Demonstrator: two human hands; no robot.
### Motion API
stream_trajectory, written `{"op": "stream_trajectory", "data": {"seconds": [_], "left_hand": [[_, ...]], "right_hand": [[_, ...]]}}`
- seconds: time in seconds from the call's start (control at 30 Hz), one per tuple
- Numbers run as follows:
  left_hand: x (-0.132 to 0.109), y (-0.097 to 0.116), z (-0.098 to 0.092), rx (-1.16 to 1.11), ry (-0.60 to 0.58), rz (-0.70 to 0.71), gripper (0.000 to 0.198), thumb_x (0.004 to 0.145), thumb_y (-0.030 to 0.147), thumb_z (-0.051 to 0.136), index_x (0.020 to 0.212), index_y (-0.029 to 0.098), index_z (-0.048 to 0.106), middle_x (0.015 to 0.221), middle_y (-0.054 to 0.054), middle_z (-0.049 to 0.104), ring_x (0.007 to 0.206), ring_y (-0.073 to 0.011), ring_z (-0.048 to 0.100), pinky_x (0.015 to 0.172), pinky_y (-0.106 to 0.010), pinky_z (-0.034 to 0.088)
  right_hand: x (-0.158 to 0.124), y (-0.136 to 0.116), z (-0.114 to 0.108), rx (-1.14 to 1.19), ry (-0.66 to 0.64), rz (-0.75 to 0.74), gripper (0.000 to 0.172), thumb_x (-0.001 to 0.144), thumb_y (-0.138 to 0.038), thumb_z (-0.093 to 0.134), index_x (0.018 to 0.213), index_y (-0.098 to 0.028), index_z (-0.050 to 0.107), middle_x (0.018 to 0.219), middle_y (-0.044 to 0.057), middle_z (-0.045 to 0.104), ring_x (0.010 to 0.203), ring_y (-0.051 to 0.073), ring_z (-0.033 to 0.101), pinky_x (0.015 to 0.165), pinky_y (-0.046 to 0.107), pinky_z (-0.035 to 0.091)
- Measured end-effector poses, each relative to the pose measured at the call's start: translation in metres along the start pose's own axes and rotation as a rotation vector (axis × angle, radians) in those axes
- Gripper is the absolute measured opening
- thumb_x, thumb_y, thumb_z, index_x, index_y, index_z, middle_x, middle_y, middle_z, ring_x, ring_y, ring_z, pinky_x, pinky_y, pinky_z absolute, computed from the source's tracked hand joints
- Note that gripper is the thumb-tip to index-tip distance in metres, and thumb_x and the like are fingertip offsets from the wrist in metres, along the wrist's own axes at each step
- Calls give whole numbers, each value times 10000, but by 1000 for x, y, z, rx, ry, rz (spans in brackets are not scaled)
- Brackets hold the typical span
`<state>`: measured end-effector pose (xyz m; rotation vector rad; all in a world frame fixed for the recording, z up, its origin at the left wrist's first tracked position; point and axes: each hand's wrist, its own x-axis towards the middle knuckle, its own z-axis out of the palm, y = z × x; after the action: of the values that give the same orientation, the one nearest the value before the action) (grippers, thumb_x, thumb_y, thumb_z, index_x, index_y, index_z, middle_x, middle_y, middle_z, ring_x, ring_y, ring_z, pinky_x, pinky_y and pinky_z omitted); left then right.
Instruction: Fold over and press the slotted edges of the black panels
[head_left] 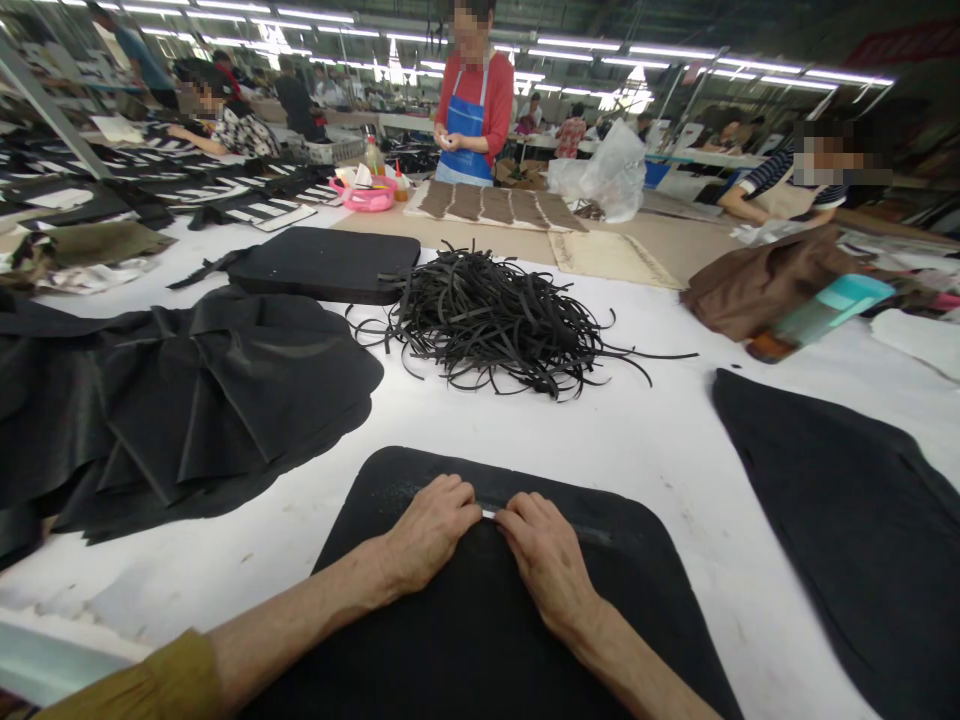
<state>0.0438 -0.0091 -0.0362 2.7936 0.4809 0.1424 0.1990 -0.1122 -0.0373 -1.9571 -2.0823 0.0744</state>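
A black, round-cornered panel [630, 610] lies in front of me, and a black sheet [457, 640] covers its near part. My left hand [435, 530] is closed in a pinch on the far edge of this sheet. Close beside it, my right hand [547, 555] pinches the same edge, fingers bent. Between the two sets of fingertips shows a short, narrow white strip [489, 514]; whether it is part of the sheet I cannot tell. Whitish smudges mark the panel just beyond my hands.
Beyond the panel sits a heap of thin black strips [502, 320]. Black sheets [187, 400] are piled left, a thick black pad [322, 262] behind them. At right lie another black panel [847, 530] and a tilted bottle [821, 315]. A person in a blue apron [466, 120] stands opposite.
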Motion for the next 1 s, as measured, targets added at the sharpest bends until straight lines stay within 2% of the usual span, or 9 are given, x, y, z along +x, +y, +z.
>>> {"op": "stream_trajectory", "data": {"seconds": [0.13, 0.23, 0.4, 0.57, 0.67, 0.83, 1.0], "left_hand": [[-5, -3, -4, 82, -49, 130, 109, 839, 115, 437, 846, 163, 535, 864, -37, 526, 798, -175, 436, 708, -296, 388], [-7, -3, -7, 182, -63, 223, 150, 821, 83, 429, 925, 130, 527, 877, -65, 526, 814, -190, 443, 750, -316, 397], [-6, 4, -6, 228, -79, 275, 173, 810, 107, 453, 967, 118, 523, 909, -80, 537, 842, -204, 459, 758, -326, 401], [-11, 2, 0, 352, 14, 351, 223, 841, 67, 386, 1019, 89, 518, 930, -98, 561, 863, -207, 472, 830, -359, 362], [-17, -2, -5, 377, 41, 290, 215, 835, 67, 381, 990, 105, 525, 951, -107, 559, 886, -220, 463, 865, -397, 333], [-14, 8, -17, 305, -70, 104, 182, 763, 107, 472, 936, 128, 523, 883, -92, 541, 831, -231, 454, 745, -392, 371], [-5, 20, -6, 179, -100, 89, 257, 764, 155, 507, 1020, 134, 489, 974, -98, 529, 903, -228, 456, 813, -382, 374]], "right_hand": [[-5, 4, 1, -38, -42, -93, 158, 862, -113, 460, 902, -184, 596, 824, 35, 542, 758, 173, 455, 678, 304, 364], [-9, 6, 3, -88, -66, -185, 183, 860, -109, 455, 989, -164, 573, 865, 53, 546, 769, 184, 454, 674, 315, 368], [-9, 3, 4, -155, -47, -231, 206, 856, -100, 448, 1021, -147, 561, 875, 66, 548, 774, 192, 461, 683, 331, 380], [-14, 7, -1, -169, -50, -267, 216, 845, -83, 453, 1027, -131, 558, 904, 75, 559, 794, 195, 466, 710, 332, 389], [-19, 12, -3, -181, -55, -251, 228, 844, -84, 459, 1047, -138, 547, 901, 73, 557, 791, 190, 469, 707, 327, 387], [-18, 6, -3, -223, -46, -212, 260, 816, -70, 499, 1059, -155, 533, 877, 56, 547, 778, 190, 470, 689, 329, 379], [-14, -1, -2, -226, -42, -174, 242, 812, -75, 509, 1038, -156, 535, 875, 55, 546, 785, 192, 472, 680, 331, 373]]}}
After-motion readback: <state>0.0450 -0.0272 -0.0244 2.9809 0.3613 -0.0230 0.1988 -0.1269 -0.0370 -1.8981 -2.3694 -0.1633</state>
